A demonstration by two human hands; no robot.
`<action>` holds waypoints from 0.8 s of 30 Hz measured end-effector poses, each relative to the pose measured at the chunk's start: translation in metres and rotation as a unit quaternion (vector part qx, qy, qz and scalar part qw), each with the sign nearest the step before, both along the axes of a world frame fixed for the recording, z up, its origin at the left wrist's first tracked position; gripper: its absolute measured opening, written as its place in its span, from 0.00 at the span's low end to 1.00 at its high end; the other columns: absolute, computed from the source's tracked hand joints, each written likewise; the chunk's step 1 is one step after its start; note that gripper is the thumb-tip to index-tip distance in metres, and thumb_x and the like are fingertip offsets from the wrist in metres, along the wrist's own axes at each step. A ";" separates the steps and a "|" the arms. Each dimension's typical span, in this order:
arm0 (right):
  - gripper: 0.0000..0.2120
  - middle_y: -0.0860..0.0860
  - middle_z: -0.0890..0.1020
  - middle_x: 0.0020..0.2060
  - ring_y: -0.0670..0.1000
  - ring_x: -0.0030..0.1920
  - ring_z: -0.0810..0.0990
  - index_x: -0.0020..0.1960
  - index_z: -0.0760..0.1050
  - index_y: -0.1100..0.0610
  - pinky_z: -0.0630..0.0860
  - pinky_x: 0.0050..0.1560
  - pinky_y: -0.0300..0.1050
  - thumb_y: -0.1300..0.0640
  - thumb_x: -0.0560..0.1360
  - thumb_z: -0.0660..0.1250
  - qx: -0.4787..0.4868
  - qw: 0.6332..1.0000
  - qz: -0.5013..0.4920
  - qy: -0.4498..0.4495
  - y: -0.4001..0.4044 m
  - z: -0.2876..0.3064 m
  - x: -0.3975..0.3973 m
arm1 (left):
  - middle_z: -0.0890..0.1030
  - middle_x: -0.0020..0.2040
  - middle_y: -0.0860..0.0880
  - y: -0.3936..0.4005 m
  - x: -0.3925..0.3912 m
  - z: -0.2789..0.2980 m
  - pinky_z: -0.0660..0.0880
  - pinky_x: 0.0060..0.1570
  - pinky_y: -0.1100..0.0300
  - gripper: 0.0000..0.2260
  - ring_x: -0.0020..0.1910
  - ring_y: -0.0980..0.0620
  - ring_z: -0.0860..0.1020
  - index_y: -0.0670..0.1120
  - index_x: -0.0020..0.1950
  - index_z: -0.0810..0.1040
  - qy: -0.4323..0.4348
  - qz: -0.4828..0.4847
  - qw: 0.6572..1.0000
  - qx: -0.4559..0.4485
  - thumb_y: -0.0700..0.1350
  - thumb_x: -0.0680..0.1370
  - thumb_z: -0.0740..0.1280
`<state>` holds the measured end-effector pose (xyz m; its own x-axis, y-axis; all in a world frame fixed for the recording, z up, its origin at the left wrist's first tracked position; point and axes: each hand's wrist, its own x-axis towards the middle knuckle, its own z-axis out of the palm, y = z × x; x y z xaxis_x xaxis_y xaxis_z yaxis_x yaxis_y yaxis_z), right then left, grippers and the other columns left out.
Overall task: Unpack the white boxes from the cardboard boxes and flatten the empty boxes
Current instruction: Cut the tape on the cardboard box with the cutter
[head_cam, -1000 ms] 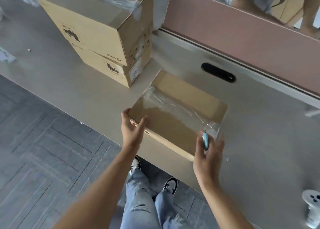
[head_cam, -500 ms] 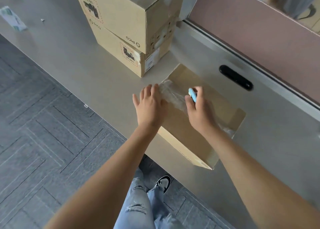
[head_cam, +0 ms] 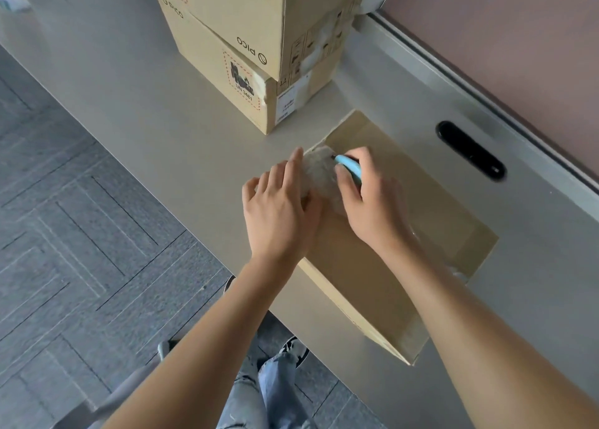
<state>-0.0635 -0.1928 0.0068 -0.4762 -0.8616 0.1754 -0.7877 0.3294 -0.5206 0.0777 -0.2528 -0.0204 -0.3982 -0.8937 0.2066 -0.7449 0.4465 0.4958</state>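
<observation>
Hands have both moved up onto the far-left end of the cardboard box [head_cam: 389, 250], vs half a sec ago when they sat nearer its middle. Right hand [head_cam: 372, 198] is curled round a blue cutter [head_cam: 348, 166], tip at the clear tape [head_cam: 319, 175] by the box's far corner. Left hand [head_cam: 278, 208] lies flat w/ straight fingers, pressing the lid beside the tape. Box is shut, near the table [head_cam: 162, 120] edge; stacked boxes [head_cam: 252, 49] sit just beyond it. Prob. about to slit tape; no white boxes out yet.
</observation>
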 end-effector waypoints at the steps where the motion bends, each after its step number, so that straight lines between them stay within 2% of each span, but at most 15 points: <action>1: 0.11 0.47 0.81 0.38 0.58 0.37 0.79 0.60 0.73 0.53 0.74 0.36 0.51 0.47 0.84 0.61 0.000 1.000 0.003 0.003 0.001 -0.001 -0.001 | 0.82 0.60 0.50 0.000 0.000 0.000 0.69 0.60 0.51 0.25 0.54 0.47 0.80 0.51 0.74 0.75 0.001 -0.002 1.000 -0.004 0.52 0.76 0.63; 6: 0.11 0.45 0.79 0.36 0.54 0.33 0.76 0.56 0.73 0.49 0.76 0.36 0.54 0.44 0.83 0.60 -0.006 1.000 0.016 -0.006 -0.002 -0.011 -0.008 | 0.83 0.57 0.51 0.000 -0.002 -0.005 0.69 0.57 0.51 0.18 0.50 0.46 0.80 0.52 0.67 0.81 0.021 0.008 0.999 -0.032 0.51 0.79 0.63; 16: 0.11 0.45 0.74 0.30 0.53 0.30 0.71 0.52 0.74 0.52 0.74 0.33 0.52 0.44 0.83 0.61 0.000 0.999 0.045 0.015 -0.012 -0.009 -0.007 | 0.83 0.56 0.50 0.000 -0.004 -0.007 0.70 0.56 0.50 0.18 0.49 0.46 0.80 0.51 0.67 0.81 0.024 0.015 0.999 -0.036 0.49 0.78 0.63; 24: 0.12 0.47 0.77 0.32 0.54 0.30 0.73 0.54 0.74 0.52 0.74 0.33 0.52 0.44 0.83 0.61 0.006 0.999 0.048 0.022 -0.012 -0.006 -0.006 | 0.83 0.56 0.50 0.000 -0.004 -0.008 0.70 0.57 0.50 0.19 0.49 0.46 0.80 0.52 0.67 0.81 0.026 0.018 0.999 -0.031 0.49 0.78 0.63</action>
